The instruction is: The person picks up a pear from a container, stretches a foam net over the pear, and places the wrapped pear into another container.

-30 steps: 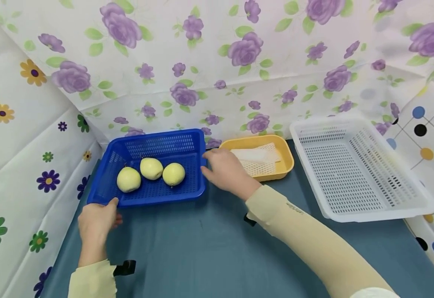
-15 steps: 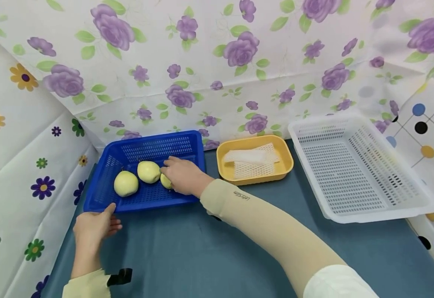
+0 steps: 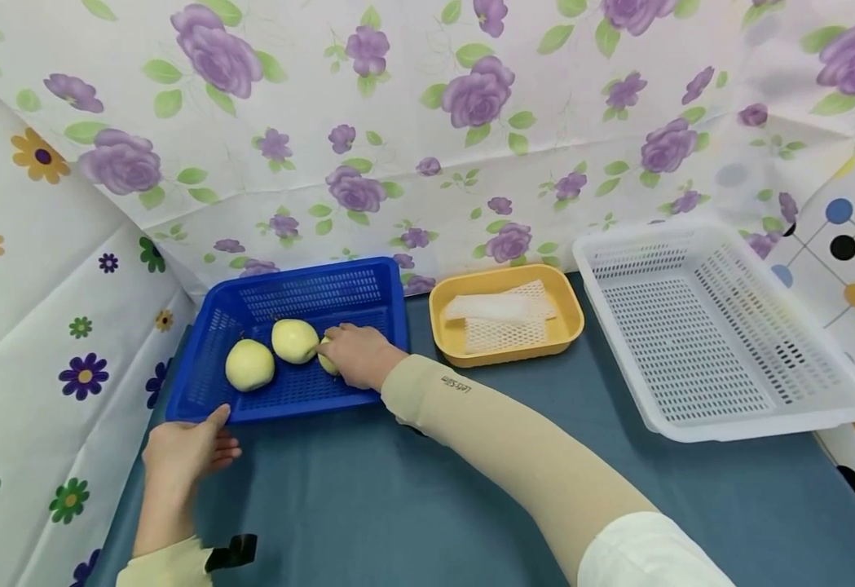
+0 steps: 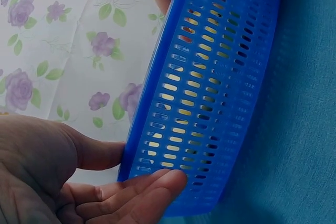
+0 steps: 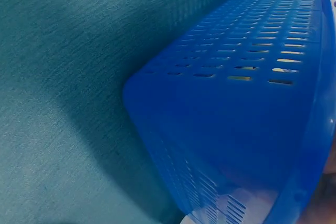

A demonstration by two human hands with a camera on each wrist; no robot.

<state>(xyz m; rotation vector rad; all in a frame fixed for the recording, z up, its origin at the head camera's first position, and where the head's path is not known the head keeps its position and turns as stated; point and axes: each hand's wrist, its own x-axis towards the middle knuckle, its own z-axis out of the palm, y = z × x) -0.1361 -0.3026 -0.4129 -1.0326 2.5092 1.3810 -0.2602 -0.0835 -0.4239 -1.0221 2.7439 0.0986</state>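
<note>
A blue plastic basket (image 3: 302, 406) stands at the left, with three pale yellow pears in it. My left hand (image 3: 185, 452) holds the basket's front left corner. In the left wrist view, the thumb presses the rim and the fingers (image 4: 152, 195) lie along the slotted outer wall. Over the rightmost pear (image 3: 328, 359) is my right hand (image 3: 361, 356), its fingers curled round the fruit and covering most of it. The middle pear (image 3: 295, 341) and the left pear (image 3: 249, 365) lie untouched. In the right wrist view, the basket's wall hides most of the right hand.
A yellow tray (image 3: 500, 357) with white foam fruit nets (image 3: 504, 322) stands right of the blue basket. Farther right is a white slotted basket (image 3: 691, 342). A flowered cloth (image 3: 427, 122) rises behind them. A blue-green cloth (image 3: 368, 505) covers the table.
My right hand has come left from the basket's right rim and taken hold of the rightmost pear. My left hand has stayed at the front left corner.
</note>
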